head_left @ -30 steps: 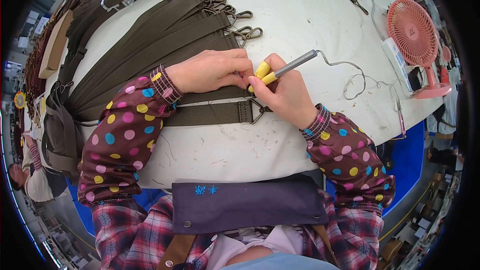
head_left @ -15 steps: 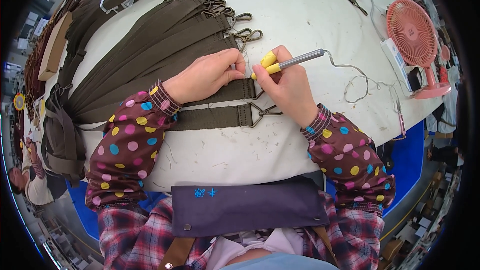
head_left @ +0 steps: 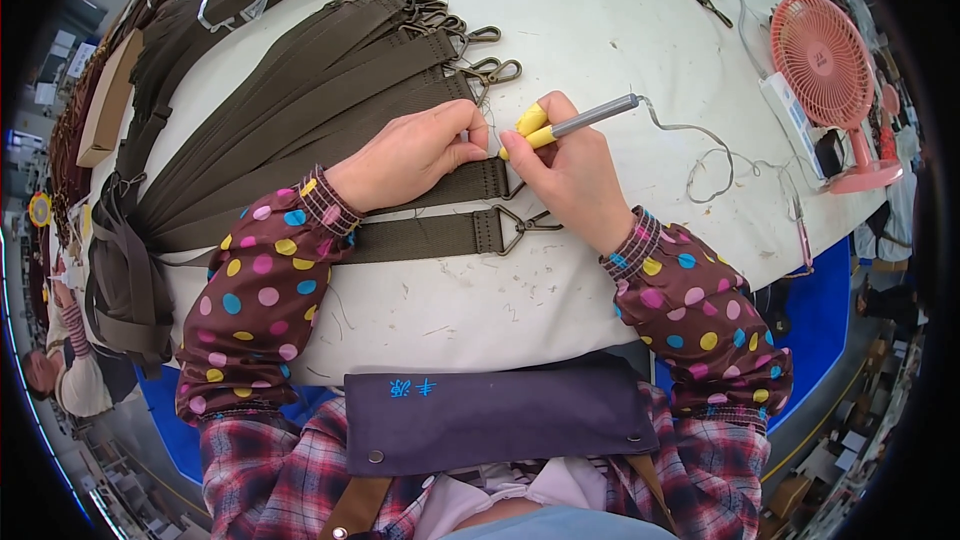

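My right hand (head_left: 570, 170) grips a corded pen-shaped tool (head_left: 600, 114) with a grey barrel and a yellow-wrapped front. Its front end points down and left, to the end of a dark olive webbing strap (head_left: 450, 187). Close to that tip, my left hand (head_left: 415, 155) has thumb and forefinger pinched together above the strap end. A faint thread-like line shows by these fingertips, but what they pinch is too small to make out. Nearer me lies another strap (head_left: 420, 237), with a metal snap hook (head_left: 530, 225) at its stitched end.
A fanned pile of similar straps (head_left: 300, 90) with metal hooks (head_left: 485, 68) covers the table's left side. The tool's grey cord (head_left: 735, 160) loops rightward across the white tabletop (head_left: 450, 315). A pink fan (head_left: 822, 60) stands at right beside a white power strip (head_left: 790, 130).
Both hands keep their places at the strap end. The tool's rear end has shifted slightly left and down, and the whole view has moved a little.
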Demonstrator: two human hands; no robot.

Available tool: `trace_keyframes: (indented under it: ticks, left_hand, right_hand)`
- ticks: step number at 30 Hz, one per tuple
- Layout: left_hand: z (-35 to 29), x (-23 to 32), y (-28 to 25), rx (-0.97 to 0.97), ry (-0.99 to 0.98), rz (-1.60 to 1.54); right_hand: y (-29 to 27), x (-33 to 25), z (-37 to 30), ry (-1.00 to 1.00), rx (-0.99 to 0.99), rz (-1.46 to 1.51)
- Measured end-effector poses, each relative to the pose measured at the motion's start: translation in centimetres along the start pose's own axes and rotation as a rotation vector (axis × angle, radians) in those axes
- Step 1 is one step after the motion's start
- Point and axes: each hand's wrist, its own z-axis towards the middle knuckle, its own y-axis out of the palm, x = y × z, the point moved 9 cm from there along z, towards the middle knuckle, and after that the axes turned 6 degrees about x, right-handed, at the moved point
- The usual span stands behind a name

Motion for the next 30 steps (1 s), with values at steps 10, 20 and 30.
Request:
trace_keyframes:
  ticks: [10,20,30]
  left_hand:
    - [-1.6,0.7,-0.9,0.020,-0.147,0.101]
    - [-1.7,0.2,-1.0,0.202,0.036,0.151]
    - [-1.9,-2.3,-2.7,0.331,-0.246,-0.124]
  right_hand:
    - [-0.1,0.3,0.2,0.026,0.006,0.094]
    - [0.6,0.1,0.3,0.025,-0.039,0.087]
    - [0.6,0.0,0.2,0.027,-0.040,0.070]
